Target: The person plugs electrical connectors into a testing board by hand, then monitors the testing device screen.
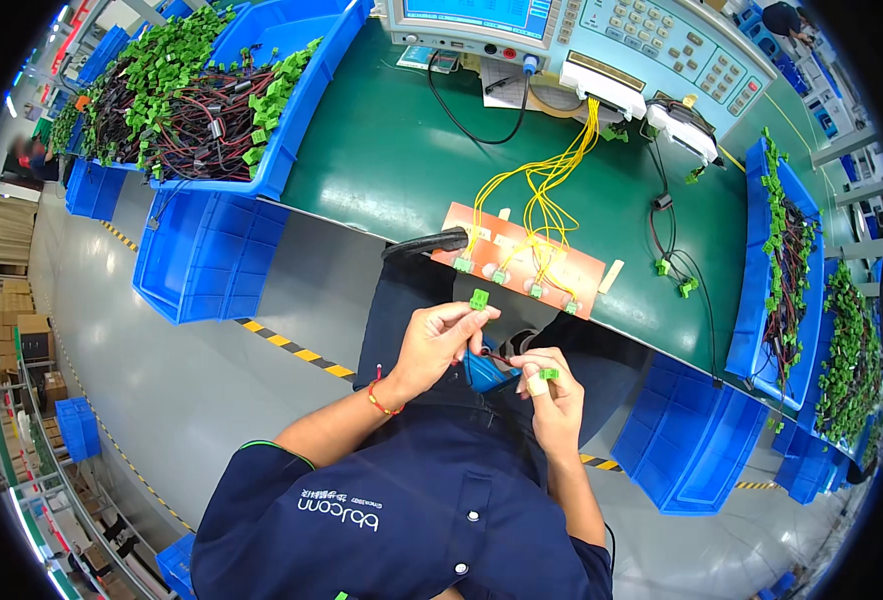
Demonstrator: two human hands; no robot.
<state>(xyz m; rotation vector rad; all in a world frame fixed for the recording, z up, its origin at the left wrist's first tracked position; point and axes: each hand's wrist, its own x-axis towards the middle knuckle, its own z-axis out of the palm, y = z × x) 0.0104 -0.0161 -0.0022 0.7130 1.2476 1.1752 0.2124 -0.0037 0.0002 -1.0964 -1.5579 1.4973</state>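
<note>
Connector (479, 299), bright green, sits pinched in the left hand (432, 346), the right hand (555, 402) grasping 1 similar green connector (549, 374)

Cardboard boxes (12, 312) sit far left, beyond yellow-and-black striped tape (280, 340) on the grey floor (187, 400).

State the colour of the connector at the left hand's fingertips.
Bright green; the connector in the left hand shows best in the head view.

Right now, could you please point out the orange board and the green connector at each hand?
Left green connector (479, 299): head view, middle of housing.
Right green connector (550, 374): head view, middle of housing.
Orange board (589, 278): head view, bare right end.
</note>
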